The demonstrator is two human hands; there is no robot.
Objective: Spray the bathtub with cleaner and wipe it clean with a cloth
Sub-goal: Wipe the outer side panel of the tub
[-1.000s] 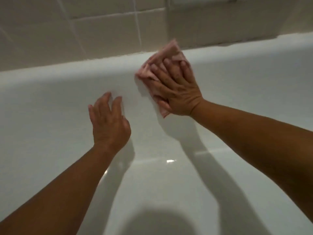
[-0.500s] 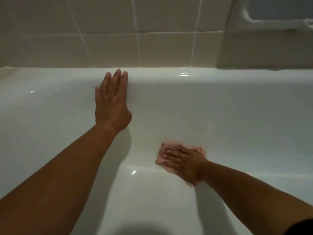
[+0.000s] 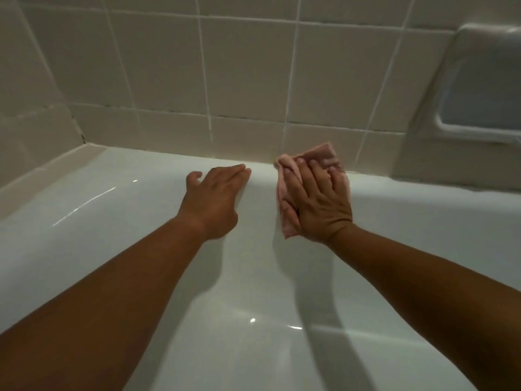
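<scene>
Bathtub rim (image 3: 158, 165) under tiles (image 3: 248, 66): right hand (image 3: 318, 204) presses pink cloth (image 3: 324, 152), fingers (image 3: 315, 173) straight; left hand (image 3: 214, 198) lies flat.

No legible text, labels, brands, numbers or signs anywhere in view.
</scene>
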